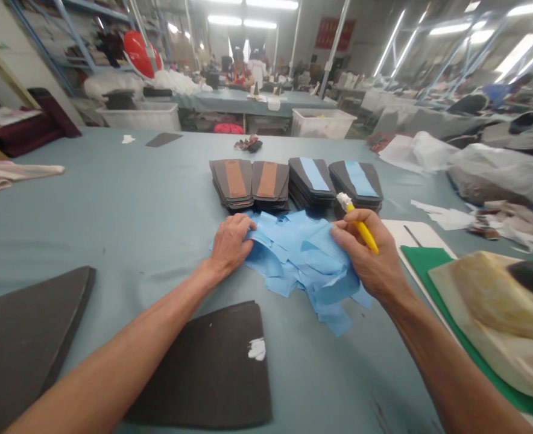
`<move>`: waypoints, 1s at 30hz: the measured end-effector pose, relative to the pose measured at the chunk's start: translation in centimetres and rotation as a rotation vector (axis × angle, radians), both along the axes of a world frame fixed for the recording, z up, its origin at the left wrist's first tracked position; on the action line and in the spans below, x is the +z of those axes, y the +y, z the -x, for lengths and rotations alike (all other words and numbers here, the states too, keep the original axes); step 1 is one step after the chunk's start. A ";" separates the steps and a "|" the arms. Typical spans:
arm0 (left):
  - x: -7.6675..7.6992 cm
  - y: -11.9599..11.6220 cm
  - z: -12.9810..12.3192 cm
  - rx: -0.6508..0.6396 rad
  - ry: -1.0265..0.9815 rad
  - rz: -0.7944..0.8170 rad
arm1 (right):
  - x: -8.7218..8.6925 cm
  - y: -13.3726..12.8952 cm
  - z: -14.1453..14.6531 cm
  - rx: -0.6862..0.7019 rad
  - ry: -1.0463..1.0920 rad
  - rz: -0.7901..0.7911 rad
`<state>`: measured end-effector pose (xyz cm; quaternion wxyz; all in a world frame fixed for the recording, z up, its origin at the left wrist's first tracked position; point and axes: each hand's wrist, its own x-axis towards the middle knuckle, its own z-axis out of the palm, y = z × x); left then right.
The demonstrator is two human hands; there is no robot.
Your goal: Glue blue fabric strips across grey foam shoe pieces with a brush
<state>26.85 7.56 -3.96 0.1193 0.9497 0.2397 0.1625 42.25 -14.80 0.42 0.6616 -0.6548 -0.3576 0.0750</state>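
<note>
A heap of light-blue fabric strips [302,256] lies in the middle of the table, between my two hands. My left hand [234,240] is closed on the heap's left edge, its fingertips partly hidden among the strips. At the right edge, my right hand [372,253] grips a yellow-handled brush [366,232] whose tip is coated in white paste; its thumb and finger also touch the blue strips. Just behind the heap stand stacks of dark panels, two topped with a brown strip [236,179] and two with a blue strip [314,175].
Nearest me is a dark board stack [207,367] with a white paste smear [257,348]. More dark boards [26,325] lie at the left. Green sheet [429,265] and cream cloth [488,301] sit at the right. White bins [142,116] stand beyond the table [126,199].
</note>
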 end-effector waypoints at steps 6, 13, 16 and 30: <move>4.8 0.8 -1.2 -0.018 -0.034 0.160 | 0.2 0.3 0.1 -0.013 0.006 -0.016; 9.1 0.9 -1.1 -0.020 -0.167 0.391 | 0.8 0.2 0.1 -0.049 -0.012 -0.056; 10.5 0.8 -1.0 -0.005 -0.242 0.389 | 1.1 -0.2 -0.4 -0.092 -0.061 -0.069; 6.2 -0.6 -1.6 -0.055 -0.026 0.040 | 1.6 -1.4 -0.1 -0.136 -0.124 -0.067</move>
